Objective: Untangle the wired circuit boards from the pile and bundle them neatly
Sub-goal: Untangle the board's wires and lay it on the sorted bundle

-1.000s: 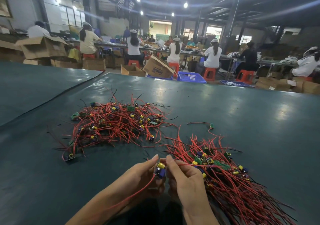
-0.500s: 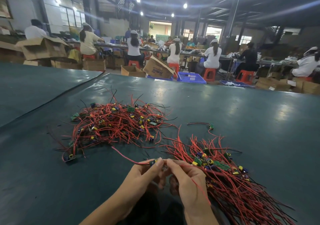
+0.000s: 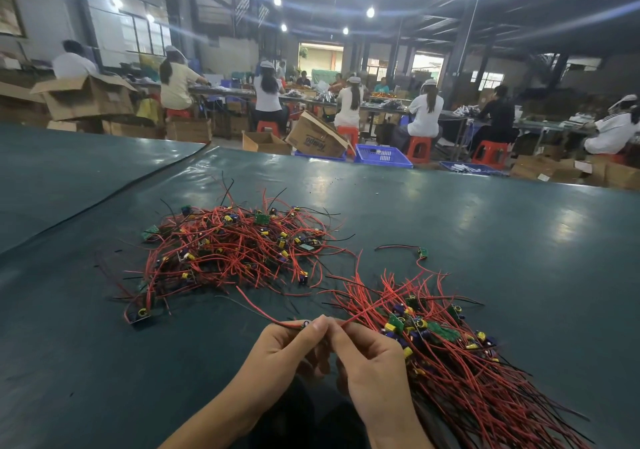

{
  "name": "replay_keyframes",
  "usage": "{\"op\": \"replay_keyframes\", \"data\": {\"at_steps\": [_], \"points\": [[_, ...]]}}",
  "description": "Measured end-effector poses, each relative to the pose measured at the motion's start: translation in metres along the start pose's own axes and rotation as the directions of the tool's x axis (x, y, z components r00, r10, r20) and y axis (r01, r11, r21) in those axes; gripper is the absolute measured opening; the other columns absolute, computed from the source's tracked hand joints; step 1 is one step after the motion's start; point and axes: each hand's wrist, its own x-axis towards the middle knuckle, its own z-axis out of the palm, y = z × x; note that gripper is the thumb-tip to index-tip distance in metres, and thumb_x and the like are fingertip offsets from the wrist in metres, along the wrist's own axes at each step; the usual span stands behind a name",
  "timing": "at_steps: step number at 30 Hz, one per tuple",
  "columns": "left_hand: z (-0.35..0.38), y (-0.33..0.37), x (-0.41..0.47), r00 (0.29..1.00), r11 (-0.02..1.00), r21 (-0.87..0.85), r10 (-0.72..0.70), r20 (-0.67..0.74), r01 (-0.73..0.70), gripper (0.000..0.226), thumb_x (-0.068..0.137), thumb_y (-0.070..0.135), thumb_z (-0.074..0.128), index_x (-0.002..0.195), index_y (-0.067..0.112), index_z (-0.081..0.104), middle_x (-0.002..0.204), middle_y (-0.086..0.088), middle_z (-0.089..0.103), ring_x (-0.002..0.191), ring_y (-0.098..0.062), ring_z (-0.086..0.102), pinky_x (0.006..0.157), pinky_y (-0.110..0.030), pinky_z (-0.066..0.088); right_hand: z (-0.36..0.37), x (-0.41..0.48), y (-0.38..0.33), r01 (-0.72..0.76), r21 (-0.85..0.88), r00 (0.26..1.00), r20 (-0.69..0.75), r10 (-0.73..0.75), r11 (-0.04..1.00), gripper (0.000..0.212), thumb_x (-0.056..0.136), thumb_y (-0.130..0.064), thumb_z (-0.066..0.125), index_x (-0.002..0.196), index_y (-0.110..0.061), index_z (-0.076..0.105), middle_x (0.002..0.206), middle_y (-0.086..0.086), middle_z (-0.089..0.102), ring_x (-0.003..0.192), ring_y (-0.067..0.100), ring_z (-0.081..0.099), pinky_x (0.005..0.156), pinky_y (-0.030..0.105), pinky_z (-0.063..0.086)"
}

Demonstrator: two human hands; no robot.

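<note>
A tangled pile of small circuit boards with red and black wires lies at the centre left of the dark green table. A second heap, with its wires lying roughly parallel, spreads at the lower right. My left hand and my right hand meet thumb to thumb near the front edge. Both pinch one small wired board, mostly hidden by the fingers. Its red wire runs up and left towards the pile. A single wired board lies apart, above the right heap.
The table's far edge runs across the middle of the view. Beyond it sit several people on red stools at long benches, with cardboard boxes and a blue crate on the floor. A second green surface adjoins at left.
A second ago the board with its yellow and blue parts showed between my fingers; now my fingers cover it. Its red wire, then trailing down by my left wrist, stretches up and left over the table.
</note>
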Motion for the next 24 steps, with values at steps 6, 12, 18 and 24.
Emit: {"op": "replay_keyframes", "data": {"at_steps": [6,12,18,24], "points": [[0.003,0.002,-0.002,1.000,1.000,0.011,0.017,0.019,-0.018,0.045,0.080,0.049,0.057,0.055,0.013,0.064,0.056,-0.005,0.058,0.053,-0.012,0.054,0.058,-0.020,0.046,-0.002,0.007,0.005,-0.060,0.085,0.983,-0.168,0.074,0.995,0.025,0.092,-0.018,0.062,0.075,-0.020,0.081,0.068,0.011,0.069,0.063,0.027,0.064,0.066,0.035,0.055],[-0.002,0.006,0.000,0.999,0.999,-0.031,0.040,-0.026,-0.040,0.047,0.084,0.042,0.055,0.044,0.018,0.048,0.050,-0.009,0.051,0.050,-0.018,0.047,0.061,-0.021,0.045,-0.033,0.018,-0.007,0.005,0.334,0.896,-0.421,0.144,0.943,0.022,0.090,-0.016,0.063,0.076,-0.016,0.081,0.053,-0.006,0.051,0.037,0.003,0.028,0.033,0.016,0.026],[-0.006,0.004,0.001,0.997,0.997,-0.062,0.031,-0.074,-0.035,0.051,0.079,0.048,0.064,0.043,0.017,0.047,0.048,-0.009,0.049,0.050,-0.019,0.046,0.058,-0.022,0.044,-0.039,0.018,-0.005,0.050,0.320,0.881,-0.460,0.110,0.946,0.022,0.089,-0.023,0.063,0.076,-0.019,0.080,0.055,-0.007,0.052,0.037,0.004,0.029,0.033,0.017,0.027],[-0.002,0.006,0.000,0.999,0.997,-0.080,0.008,-0.032,-0.010,0.047,0.075,0.050,0.058,0.047,0.013,0.059,0.052,-0.007,0.053,0.049,-0.016,0.049,0.053,-0.021,0.044,-0.014,0.010,0.007,0.028,0.082,0.979,-0.204,-0.010,0.996,0.032,0.075,-0.048,0.065,0.074,-0.019,0.079,0.053,-0.005,0.050,0.041,0.006,0.037,0.040,0.019,0.029]]}}
